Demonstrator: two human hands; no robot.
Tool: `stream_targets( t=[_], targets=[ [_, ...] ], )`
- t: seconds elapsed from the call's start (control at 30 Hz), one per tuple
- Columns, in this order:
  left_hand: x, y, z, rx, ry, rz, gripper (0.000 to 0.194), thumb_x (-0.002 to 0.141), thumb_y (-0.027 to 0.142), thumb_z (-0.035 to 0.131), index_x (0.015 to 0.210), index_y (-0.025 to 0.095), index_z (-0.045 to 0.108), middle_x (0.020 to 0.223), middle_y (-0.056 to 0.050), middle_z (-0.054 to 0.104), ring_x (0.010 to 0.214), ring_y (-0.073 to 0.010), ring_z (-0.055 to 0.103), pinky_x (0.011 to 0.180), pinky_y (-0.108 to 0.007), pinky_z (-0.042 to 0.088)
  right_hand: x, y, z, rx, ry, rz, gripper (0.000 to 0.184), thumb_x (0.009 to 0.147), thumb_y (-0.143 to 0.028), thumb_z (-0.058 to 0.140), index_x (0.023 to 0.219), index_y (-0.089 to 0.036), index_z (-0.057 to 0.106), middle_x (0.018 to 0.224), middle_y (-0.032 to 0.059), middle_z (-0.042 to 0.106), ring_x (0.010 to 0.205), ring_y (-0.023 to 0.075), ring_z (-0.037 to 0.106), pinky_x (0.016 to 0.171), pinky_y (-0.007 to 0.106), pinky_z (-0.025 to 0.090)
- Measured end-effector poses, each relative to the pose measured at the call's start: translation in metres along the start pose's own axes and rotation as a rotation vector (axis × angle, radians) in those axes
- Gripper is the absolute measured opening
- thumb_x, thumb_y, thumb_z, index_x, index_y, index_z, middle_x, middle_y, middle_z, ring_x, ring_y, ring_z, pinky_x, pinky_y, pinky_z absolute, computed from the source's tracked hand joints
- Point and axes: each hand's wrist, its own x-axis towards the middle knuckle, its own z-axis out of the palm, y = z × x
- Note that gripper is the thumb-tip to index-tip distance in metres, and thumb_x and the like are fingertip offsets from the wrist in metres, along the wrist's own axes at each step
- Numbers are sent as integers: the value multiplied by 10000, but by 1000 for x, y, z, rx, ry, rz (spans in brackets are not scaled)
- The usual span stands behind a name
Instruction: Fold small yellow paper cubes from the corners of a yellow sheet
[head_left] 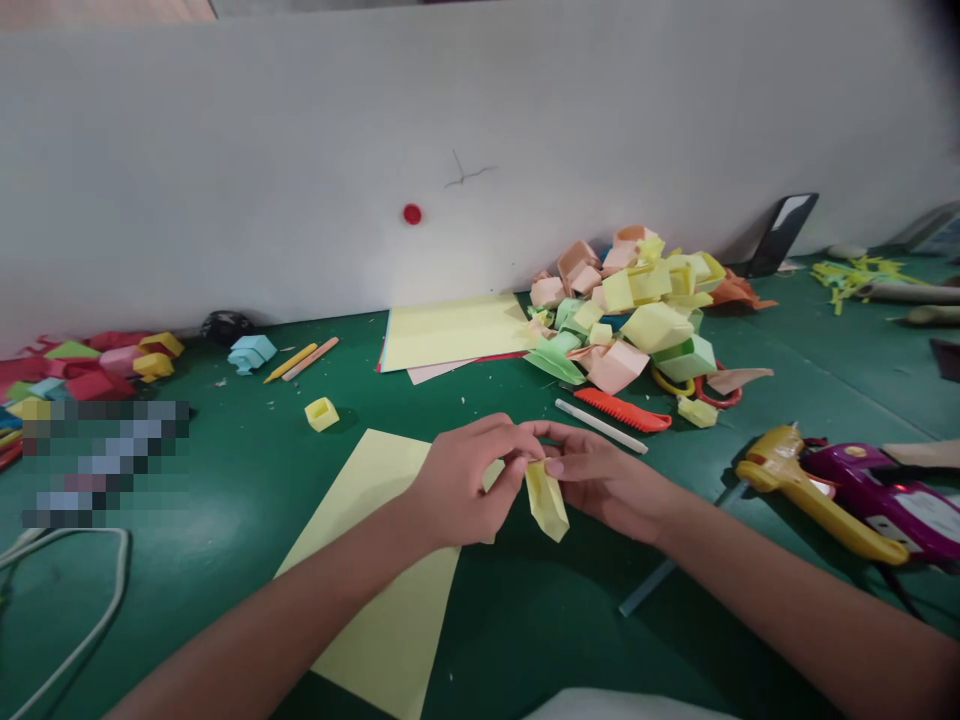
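Between my two hands is a small folded piece of yellow paper (547,503), its open flap hanging below the fingers. My left hand (472,475) pinches it from the left, and the fingers cover part of it. From the right, my right hand (600,478) grips its upper edge between thumb and fingers. Under my left forearm lies a flat yellow sheet (405,620) on the green table. A small yellow paper box (322,414) stands farther left, apart from both hands.
Behind my right hand lie an orange-red cutter (622,410), a white stick (600,427) and a heap of folded paper pieces (622,310). A yellow glue gun (825,495) rests at right, its glue stick (660,575) reaching under my forearm. Paper sheets (450,330) lie by the white wall.
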Motion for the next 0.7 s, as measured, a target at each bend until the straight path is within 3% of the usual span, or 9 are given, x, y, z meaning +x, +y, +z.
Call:
stream_targets(
  t=[0.17, 0.37, 0.57, 0.7],
  targets=[
    [4, -12, -16, -88, -188, 64, 276, 945, 190, 518, 1173, 209, 673, 1012, -53, 632, 831, -139, 592, 757, -258, 461, 1, 2, -1, 4, -32, 30, 440, 797, -192, 786, 1220, -203, 666, 1021, 39, 713, 883, 142, 683, 762, 225, 527],
    [4, -11, -18, -55, -304, 4, 381, 871, 250, 666, 1251, 241, 644, 1008, -33, 621, 865, -151, 582, 752, -246, 451, 0, 3, 1, -50, -6, 52, 452, 826, -269, 766, 1252, -169, 651, 974, 61, 726, 730, 123, 672, 643, 205, 535],
    [6, -7, -13, -105, -298, -104, 185, 825, 245, 701, 1001, 190, 684, 962, -24, 611, 764, -121, 542, 638, -214, 414, 1, 0, 1, -94, 37, 67, 365, 864, -309, 722, 1194, -162, 671, 974, 71, 719, 720, 140, 672, 642, 240, 569],
    [6, -10, -10, -230, -216, -225, 189, 826, 305, 700, 969, 185, 672, 900, -9, 597, 652, -94, 480, 569, -216, 369, 3, 2, -1, -36, 40, 58, 289, 943, -395, 598, 1076, -161, 703, 873, 63, 709, 722, 174, 664, 670, 299, 579]
  ],
)
